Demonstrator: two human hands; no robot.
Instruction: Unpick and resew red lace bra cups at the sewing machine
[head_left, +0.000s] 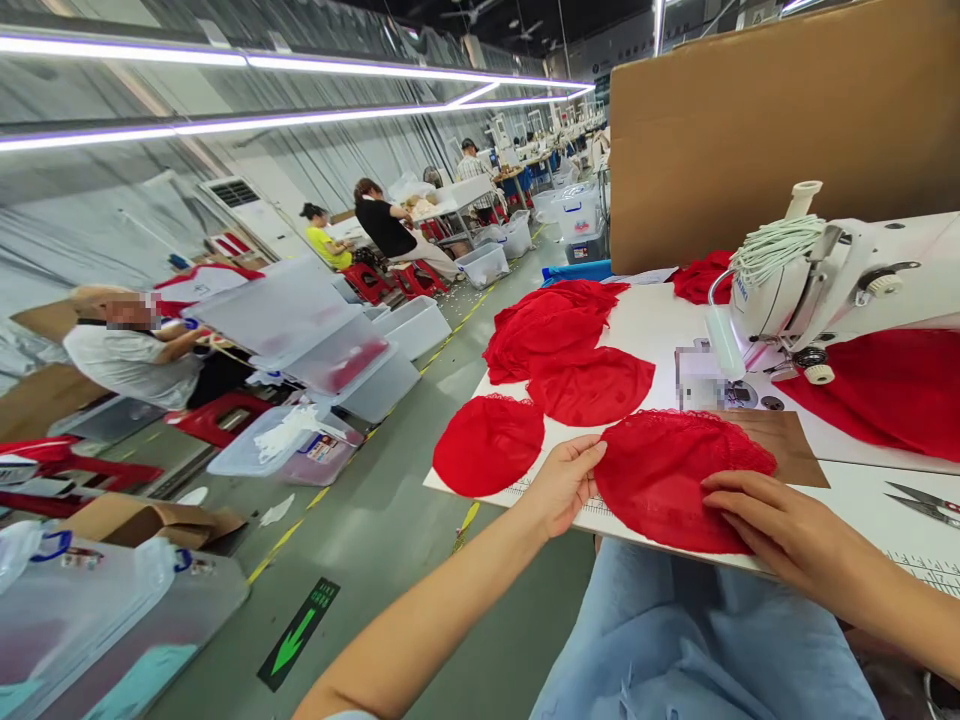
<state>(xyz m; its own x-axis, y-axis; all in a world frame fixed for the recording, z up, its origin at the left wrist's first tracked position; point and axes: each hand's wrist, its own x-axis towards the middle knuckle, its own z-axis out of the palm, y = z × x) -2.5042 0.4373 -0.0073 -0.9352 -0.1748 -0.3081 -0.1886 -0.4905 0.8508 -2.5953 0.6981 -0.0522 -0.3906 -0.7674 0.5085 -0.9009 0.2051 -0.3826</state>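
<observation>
In the head view a red cloth piece (675, 490) with a lace edge lies at the table's front edge. My left hand (566, 485) pinches its upper left corner between thumb and fingers. My right hand (772, 520) rests on the right part of the cloth, fingers stretched out and lying on it; its thumb is hard to make out. Left of this piece lie a rounded red piece (487, 447) and another lace-edged red piece (592, 385). Behind them is a heap of red fabric (551, 325). The sewing machine (847, 280) stands beyond my right hand.
Scissors (926, 503) lie at the right on the white table (855, 478). A brown sheet (787, 445) lies by the needle plate. A cardboard panel (780, 130) stands behind the machine. Plastic bins (315, 440) and several seated people are on the left, across the aisle.
</observation>
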